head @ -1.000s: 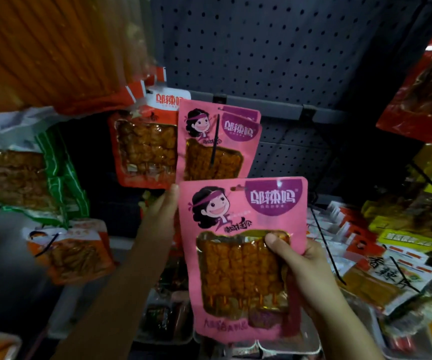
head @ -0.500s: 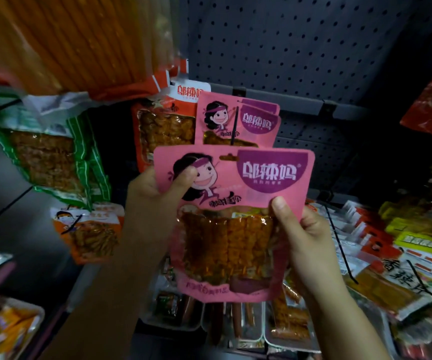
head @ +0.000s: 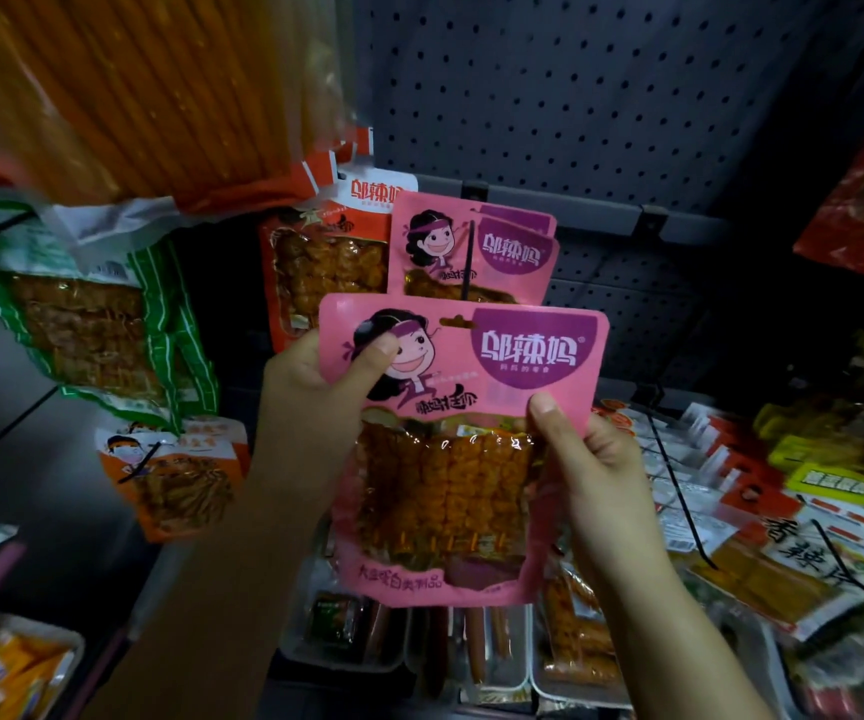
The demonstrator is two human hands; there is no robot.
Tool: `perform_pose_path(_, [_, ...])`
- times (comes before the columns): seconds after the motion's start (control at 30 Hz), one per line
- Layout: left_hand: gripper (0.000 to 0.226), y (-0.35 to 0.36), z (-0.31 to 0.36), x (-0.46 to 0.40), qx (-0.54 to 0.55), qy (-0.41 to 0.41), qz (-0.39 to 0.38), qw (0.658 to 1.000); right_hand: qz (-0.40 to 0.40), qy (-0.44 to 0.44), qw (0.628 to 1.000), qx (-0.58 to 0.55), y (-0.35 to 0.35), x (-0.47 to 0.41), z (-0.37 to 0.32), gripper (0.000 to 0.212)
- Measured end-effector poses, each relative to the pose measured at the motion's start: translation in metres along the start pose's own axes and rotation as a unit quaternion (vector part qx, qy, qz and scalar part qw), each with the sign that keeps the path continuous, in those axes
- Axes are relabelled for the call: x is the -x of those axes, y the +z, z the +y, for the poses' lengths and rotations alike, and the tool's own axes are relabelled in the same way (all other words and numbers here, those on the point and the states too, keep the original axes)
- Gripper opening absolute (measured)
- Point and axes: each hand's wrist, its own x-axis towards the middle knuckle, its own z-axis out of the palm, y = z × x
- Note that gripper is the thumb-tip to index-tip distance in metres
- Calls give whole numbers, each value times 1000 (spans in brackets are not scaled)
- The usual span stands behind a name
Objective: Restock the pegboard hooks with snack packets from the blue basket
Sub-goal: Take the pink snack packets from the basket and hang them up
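Head view: both hands hold one pink snack packet (head: 463, 407) upright before the pegboard (head: 575, 85). Left hand (head: 315, 402) fingers clamped on its upper left corner; right hand (head: 591, 459) fingers clamped on its right edge. Matching pink packets (head: 471, 252) hang on a black hook (head: 468, 262) just above.

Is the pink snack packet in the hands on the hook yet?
Not yet. Both hands hold the pink snack packet below the black hook; its hang hole is empty.

Hanging pink packets (head: 471, 252) half hidden behind held packet (head: 463, 444) — right-edge goods blurred.
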Motion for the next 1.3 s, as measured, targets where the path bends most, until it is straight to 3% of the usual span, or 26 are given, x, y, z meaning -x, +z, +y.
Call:
perform_pose_path(0.33, [11,2,-12,-10,1,4,-20,1000,21,32,999,-19,0,-7,10,24])
perform_pose_path(0.5, [10,6,-21,-26,4,13,-38,999,66,12,997,37,-3,-24,21,22])
perform_pose_path(0.67, [21,1,-41,-63,-89,11,-145,985,108,-24,987,116,-5,-58,27,19])
perform_pose_path(0.77, [26,3,-54,-85,-107,-9,-167,980,114,-34,977,179,-6,-84,28,18])
perform_pose_path(1.0, [20,28,-61,-136,-173,-11,-122,977,131,16,962,237,-4,-147,29,23])
perform_pose_path(1.3, [16,54,-77,-171,-253,-5,-25,967,164,19,929,331,-1,-194,26,23])
